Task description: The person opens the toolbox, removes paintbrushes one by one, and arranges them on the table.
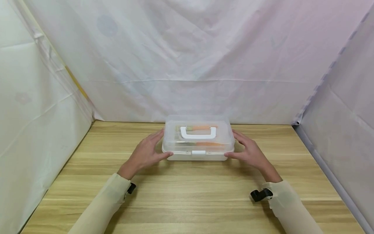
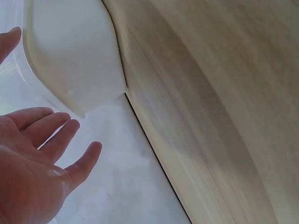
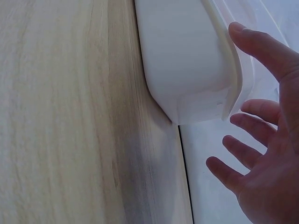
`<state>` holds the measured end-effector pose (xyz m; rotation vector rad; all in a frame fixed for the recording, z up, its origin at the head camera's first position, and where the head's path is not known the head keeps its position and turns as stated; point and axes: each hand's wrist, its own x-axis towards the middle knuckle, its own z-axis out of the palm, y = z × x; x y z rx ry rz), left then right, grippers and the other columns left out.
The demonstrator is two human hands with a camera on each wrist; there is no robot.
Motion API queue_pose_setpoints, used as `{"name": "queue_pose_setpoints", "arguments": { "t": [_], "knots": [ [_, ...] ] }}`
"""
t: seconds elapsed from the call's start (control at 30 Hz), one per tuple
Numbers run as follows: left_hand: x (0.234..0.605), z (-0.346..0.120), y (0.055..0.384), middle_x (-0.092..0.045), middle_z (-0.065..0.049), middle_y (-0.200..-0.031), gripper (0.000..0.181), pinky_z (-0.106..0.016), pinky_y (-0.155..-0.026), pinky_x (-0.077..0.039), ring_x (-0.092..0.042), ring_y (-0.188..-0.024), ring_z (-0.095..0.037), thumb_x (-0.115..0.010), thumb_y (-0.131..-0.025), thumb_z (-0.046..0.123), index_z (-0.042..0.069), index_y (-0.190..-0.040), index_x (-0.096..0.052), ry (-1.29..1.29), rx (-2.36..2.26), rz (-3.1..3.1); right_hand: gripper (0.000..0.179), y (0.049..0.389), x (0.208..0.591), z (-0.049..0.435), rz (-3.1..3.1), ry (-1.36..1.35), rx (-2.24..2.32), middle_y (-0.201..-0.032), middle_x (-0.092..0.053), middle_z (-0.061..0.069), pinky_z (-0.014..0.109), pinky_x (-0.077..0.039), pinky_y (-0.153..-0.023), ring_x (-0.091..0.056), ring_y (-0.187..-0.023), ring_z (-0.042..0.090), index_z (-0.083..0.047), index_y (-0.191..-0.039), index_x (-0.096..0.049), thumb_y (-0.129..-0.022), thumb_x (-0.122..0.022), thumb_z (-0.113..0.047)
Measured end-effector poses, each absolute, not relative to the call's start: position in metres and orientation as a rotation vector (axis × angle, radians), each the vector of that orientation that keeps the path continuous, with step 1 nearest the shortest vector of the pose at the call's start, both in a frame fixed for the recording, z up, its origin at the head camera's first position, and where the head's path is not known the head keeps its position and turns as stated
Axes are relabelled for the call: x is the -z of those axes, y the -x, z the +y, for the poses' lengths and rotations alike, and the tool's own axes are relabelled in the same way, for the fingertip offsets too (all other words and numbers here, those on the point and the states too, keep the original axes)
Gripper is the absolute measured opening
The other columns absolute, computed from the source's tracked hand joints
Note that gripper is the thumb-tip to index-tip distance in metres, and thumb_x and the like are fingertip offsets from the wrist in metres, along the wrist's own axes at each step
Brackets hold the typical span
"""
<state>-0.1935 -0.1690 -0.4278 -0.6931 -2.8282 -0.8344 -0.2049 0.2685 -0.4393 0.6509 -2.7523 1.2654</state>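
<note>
A storage box (image 1: 198,157) with a white base and a clear lid (image 1: 172,130) stands on the wooden table, near its back edge. The lid is down, with a white carry handle (image 1: 198,136) on top and a white latch (image 1: 198,152) at the front. Orange and green items (image 1: 208,143) show blurred through the plastic. At the box's left end is my left hand (image 1: 146,151), thumb at the front corner, fingers spread along the side. My right hand (image 1: 251,151) mirrors it at the right end. Both wrist views show fairly straight fingers right at the rim.
The wooden table (image 1: 187,201) extends in front of the box and to both sides. A pale cloth (image 1: 187,65) hangs directly behind the table's back edge. More cloth (image 1: 344,107) closes off the right side, and a similar sheet (image 1: 38,107) the left.
</note>
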Motion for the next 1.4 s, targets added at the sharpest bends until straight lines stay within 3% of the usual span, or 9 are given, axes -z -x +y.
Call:
{"name": "queue_pose_setpoints", "arguments": {
  "t": [0.4,0.53,0.67,0.8,0.87,0.97,1.13,1.4],
  "knots": [
    [0.432,-0.167,0.188,-0.043,-0.020,-0.170,0.100,-0.071,-0.117,-0.040,-0.047,-0.151,-0.048,-0.082,-0.095,0.052,0.004,-0.170,-0.037,0.673,0.831,-2.802,0.091,0.195,0.435,0.264,-2.770,-0.627,-1.214,-0.172,-0.041,0.019,0.071,-0.045,-0.112,-0.040,-0.155,0.047,-0.009,-0.167,-0.047,-0.091,-0.094,-0.029],
    [0.430,-0.166,0.185,-0.044,-0.021,-0.170,0.099,-0.072,-0.116,-0.041,-0.047,-0.151,-0.049,-0.082,-0.095,0.051,0.003,-0.170,-0.038,0.693,0.820,-2.790,0.085,0.185,0.431,0.263,-2.741,-0.615,-1.194,-0.165,-0.051,0.019,0.069,-0.052,-0.106,-0.050,-0.148,0.045,-0.008,-0.163,-0.053,-0.092,-0.094,-0.026],
    [0.427,-0.165,0.182,-0.043,-0.022,-0.170,0.099,-0.070,-0.117,-0.041,-0.046,-0.152,-0.048,-0.082,-0.096,0.051,0.000,-0.169,-0.038,0.694,0.799,-2.795,0.073,0.172,0.425,0.260,-2.701,-0.535,-1.186,-0.151,-0.063,0.017,0.064,-0.059,-0.097,-0.064,-0.131,0.042,-0.007,-0.156,-0.060,-0.092,-0.094,-0.023],
    [0.425,-0.163,0.180,-0.044,-0.022,-0.169,0.097,-0.069,-0.118,-0.040,-0.046,-0.153,-0.047,-0.081,-0.098,0.051,-0.002,-0.167,-0.040,0.684,0.783,-2.805,0.053,0.153,0.417,0.252,-2.617,-0.367,-1.155,-0.129,-0.071,0.015,0.044,-0.064,-0.088,-0.072,-0.109,0.035,-0.005,-0.137,-0.070,-0.092,-0.093,-0.020],
    [0.424,-0.163,0.180,-0.044,-0.022,-0.169,0.097,-0.068,-0.119,-0.040,-0.045,-0.153,-0.046,-0.081,-0.098,0.051,-0.003,-0.167,-0.040,0.681,0.777,-2.808,0.042,0.143,0.415,0.245,-2.552,-0.307,-1.151,-0.116,-0.072,0.012,0.029,-0.062,-0.080,-0.072,-0.098,0.029,-0.004,-0.126,-0.072,-0.092,-0.093,-0.018],
    [0.424,-0.163,0.180,-0.043,-0.022,-0.170,0.096,-0.067,-0.119,-0.040,-0.045,-0.153,-0.046,-0.080,-0.098,0.051,-0.004,-0.166,-0.040,0.675,0.772,-2.814,0.028,0.131,0.413,0.232,-2.478,-0.305,-1.182,-0.100,-0.074,0.006,0.018,-0.056,-0.071,-0.070,-0.086,0.021,-0.005,-0.114,-0.074,-0.093,-0.092,-0.012],
    [0.424,-0.164,0.179,-0.043,-0.022,-0.170,0.096,-0.067,-0.120,-0.039,-0.044,-0.154,-0.046,-0.080,-0.098,0.051,-0.004,-0.166,-0.040,0.660,0.789,-2.826,0.018,0.119,0.425,0.209,-2.548,-0.426,-1.258,-0.096,-0.077,-0.003,0.024,-0.060,-0.071,-0.071,-0.084,0.012,-0.006,-0.115,-0.082,-0.097,-0.085,-0.006],
    [0.425,-0.165,0.179,-0.042,-0.020,-0.171,0.096,-0.069,-0.118,-0.040,-0.043,-0.154,-0.047,-0.081,-0.098,0.051,-0.001,-0.167,-0.041,0.648,0.832,-2.840,0.025,0.122,0.446,0.185,-2.724,-0.406,-1.342,-0.113,-0.082,0.004,0.030,-0.061,-0.081,-0.076,-0.093,0.017,-0.005,-0.125,-0.083,-0.102,-0.080,-0.014]
  ]
}}
